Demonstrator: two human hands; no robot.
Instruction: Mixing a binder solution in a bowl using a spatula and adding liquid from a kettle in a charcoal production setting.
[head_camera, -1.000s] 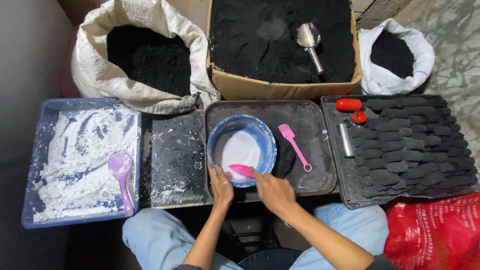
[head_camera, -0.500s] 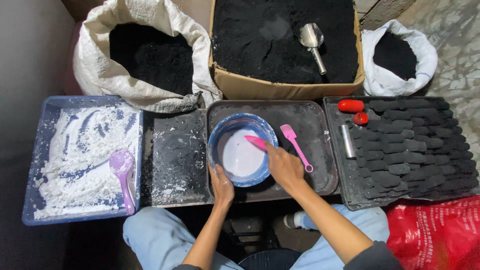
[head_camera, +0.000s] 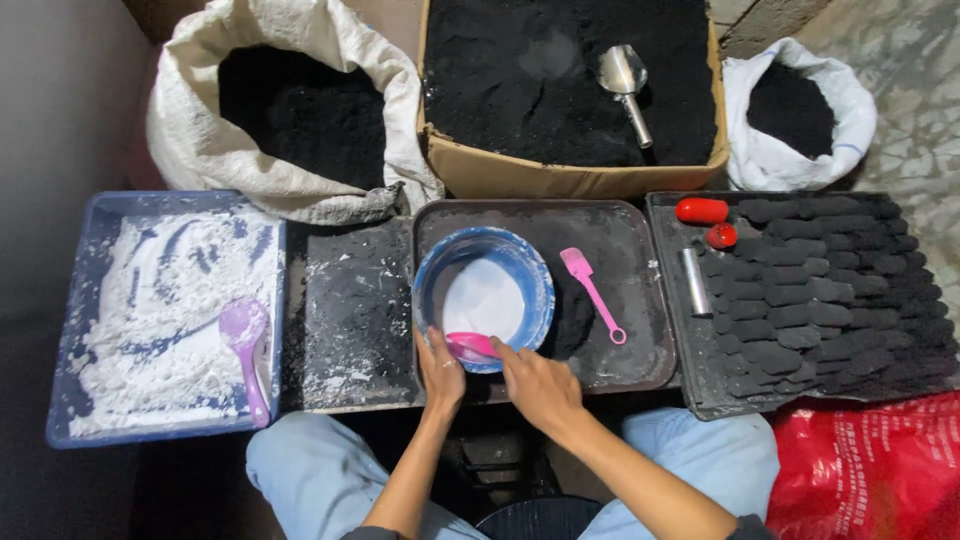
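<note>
A seated person works over a row of trays, both hands at a blue bowl that sits at the left side of a dark metal tray. The left hand rests against the bowl's near rim, its fingers curled lightly on the edge, steadying it. The right hand reaches in from the near side, its fingers pinched closed on a pink scraper that lies low inside the bowl, touching the white powder at the bottom. How tightly the fingers press cannot be told from above.

Beside the bowl, on the same tray, a small heap of black powder lies with a pink spoon resting just to its right, untouched. To the left, a flat black tray is dusted with white, and further left a blue tray holds white powder and a lilac scoop. To the right, a black tray carries rows of dark moulded pieces, two red caps and a short metal tube.

Behind the trays stand a white sack of black powder, a cardboard box of the same with a metal scoop lying in it, and a smaller white bag. A red plastic bag lies by the person's right knee.
</note>
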